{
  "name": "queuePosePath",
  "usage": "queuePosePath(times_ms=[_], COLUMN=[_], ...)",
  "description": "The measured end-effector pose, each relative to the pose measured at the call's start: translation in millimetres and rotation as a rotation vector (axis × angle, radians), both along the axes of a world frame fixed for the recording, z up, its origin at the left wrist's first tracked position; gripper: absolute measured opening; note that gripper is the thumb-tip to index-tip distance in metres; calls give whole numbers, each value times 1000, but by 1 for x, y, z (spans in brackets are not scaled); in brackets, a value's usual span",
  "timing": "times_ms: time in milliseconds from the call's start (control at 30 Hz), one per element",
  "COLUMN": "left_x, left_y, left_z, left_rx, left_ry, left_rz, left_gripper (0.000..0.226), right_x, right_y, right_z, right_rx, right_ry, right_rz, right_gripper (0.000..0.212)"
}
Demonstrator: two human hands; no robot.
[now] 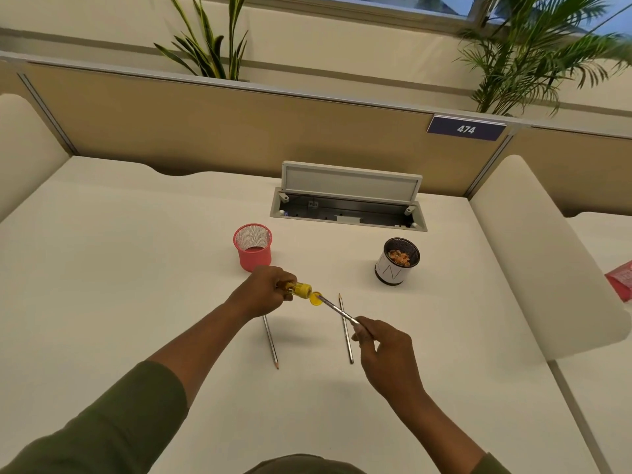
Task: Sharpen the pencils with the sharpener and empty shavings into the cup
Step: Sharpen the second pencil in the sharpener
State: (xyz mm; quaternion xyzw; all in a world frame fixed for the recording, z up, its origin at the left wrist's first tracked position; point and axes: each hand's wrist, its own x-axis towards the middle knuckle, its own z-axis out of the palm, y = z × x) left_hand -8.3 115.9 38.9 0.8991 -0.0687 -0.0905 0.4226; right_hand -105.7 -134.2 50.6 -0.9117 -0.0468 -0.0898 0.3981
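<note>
While our left hand (pixel 265 292) grips the yellow sharpener (pixel 301 290), our right hand (pixel 384 350) pinches a pencil (pixel 337 311), tip at the sharpener's mouth. Two pencils (pixel 345 330) lie on the desk (pixel 136 268) between our hands; the shavings cup (pixel 396 263) stands beyond the right.

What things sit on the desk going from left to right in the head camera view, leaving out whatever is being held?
Pink mesh pencil cup → grey pencil lying with its tip toward the person → grey pencil lying with its tip pointing away → white cup with a dark rim holding shavings → red mesh item at the right edge.
</note>
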Motion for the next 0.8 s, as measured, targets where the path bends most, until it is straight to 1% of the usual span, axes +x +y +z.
queuePosePath(times_ms=[100,167,300,433,567,700,800], left_x=[-5,-8,-14,-18,-20,-22,-24], left_y=[-1,-1,-3,-4,-2,0,-2], left_z=[-2,-4,-4,-4,-6,-9,-11], left_rx=[-48,-85,-160,-185,-232,-243,-246], left_ry=[-12,-16,6,28,69,82,112], left_rz=[21,32,98,95,103,56,41], left_gripper=[24,23,30,30,39,27,29], right_x=[-4,-5,-6,-6,-6,-6,-6], right_y=[3,4,6,7,10,12,15], right_z=[1,2,4,5,11,16,17], right_rx=[177,227,309,303,279,285,244], right_ry=[177,255,354,378,366,347,305], right_rz=[-49,-67,-106,-111,-79,-54,-39], right_gripper=[17,22,27,29,28,26,24])
